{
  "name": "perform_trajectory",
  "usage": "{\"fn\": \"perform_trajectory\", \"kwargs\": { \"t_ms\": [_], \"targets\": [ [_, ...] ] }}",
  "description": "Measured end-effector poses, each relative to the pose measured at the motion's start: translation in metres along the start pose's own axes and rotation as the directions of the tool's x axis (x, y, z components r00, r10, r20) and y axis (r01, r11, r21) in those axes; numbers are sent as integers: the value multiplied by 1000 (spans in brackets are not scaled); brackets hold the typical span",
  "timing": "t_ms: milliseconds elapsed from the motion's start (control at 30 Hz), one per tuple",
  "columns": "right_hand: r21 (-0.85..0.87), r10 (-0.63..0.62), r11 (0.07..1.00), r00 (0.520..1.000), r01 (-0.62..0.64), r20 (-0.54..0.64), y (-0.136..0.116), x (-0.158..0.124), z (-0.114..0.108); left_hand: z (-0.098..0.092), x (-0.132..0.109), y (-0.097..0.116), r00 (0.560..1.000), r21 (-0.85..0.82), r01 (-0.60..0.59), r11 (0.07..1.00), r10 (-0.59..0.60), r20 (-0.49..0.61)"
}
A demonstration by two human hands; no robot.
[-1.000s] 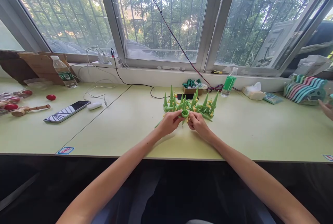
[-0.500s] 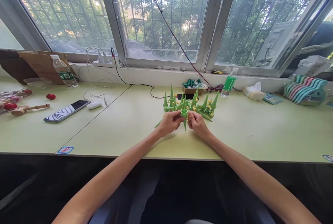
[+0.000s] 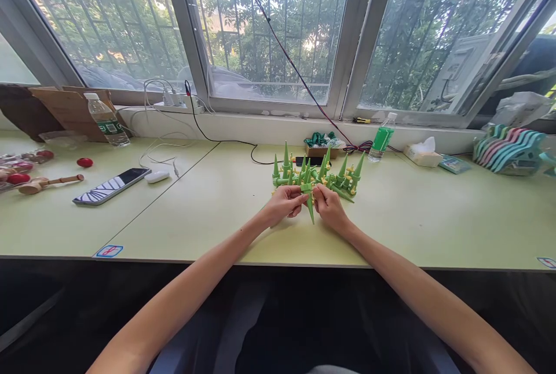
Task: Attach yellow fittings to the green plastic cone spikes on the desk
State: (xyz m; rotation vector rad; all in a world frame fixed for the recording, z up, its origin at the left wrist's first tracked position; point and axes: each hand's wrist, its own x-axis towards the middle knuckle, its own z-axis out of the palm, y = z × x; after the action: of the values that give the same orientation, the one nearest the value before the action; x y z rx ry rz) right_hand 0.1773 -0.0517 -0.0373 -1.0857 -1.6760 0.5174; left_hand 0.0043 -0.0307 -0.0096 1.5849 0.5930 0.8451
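My left hand and my right hand meet over the pale green table, both pinching one green plastic spike. The spike points down toward me, its wide end up between my fingertips. Just behind my hands stands a cluster of several more green spikes with small yellow parts, most pointing upward.
A phone, a white mouse, a wooden stick toy and red balls lie at the left. Water bottles, tissues and a striped stack line the windowsill side. Cables run across the back.
The spike has turned in my hands: its open cup end faced me before, and now its tip points down toward me. Another person's hand at the far right edge is gone.
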Motion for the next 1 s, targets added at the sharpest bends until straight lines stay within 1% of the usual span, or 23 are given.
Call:
{"fn": "perform_trajectory", "kwargs": {
  "t_ms": [233, 500, 633, 800, 1000],
  "targets": [
    [107, 37, 993, 999, -40, 30, 2, 0, 0, 0, 1, 0, 999, 57, -40, 998, 40, 0],
    [148, 51, 987, 998, -56, 41, 3, 1, 0, 2, 0, 1, 998, 61, -58, 996, 60, -31],
    [132, 46, 990, 998, -50, 35, 2, 1, 0, 1, 0, -1, 999, 43, -49, 998, 50, -21],
    [68, 27, 997, 999, -29, 30, 1, 1, -1, -1, 1, -2, 1000, 23, -23, 999, 23, 1],
    [25, 6, 1000, 1000, -7, 11, 0, 1, -1, -2, 0, -1, 1000, 27, -20, 999, 20, 9]
  ]
}}
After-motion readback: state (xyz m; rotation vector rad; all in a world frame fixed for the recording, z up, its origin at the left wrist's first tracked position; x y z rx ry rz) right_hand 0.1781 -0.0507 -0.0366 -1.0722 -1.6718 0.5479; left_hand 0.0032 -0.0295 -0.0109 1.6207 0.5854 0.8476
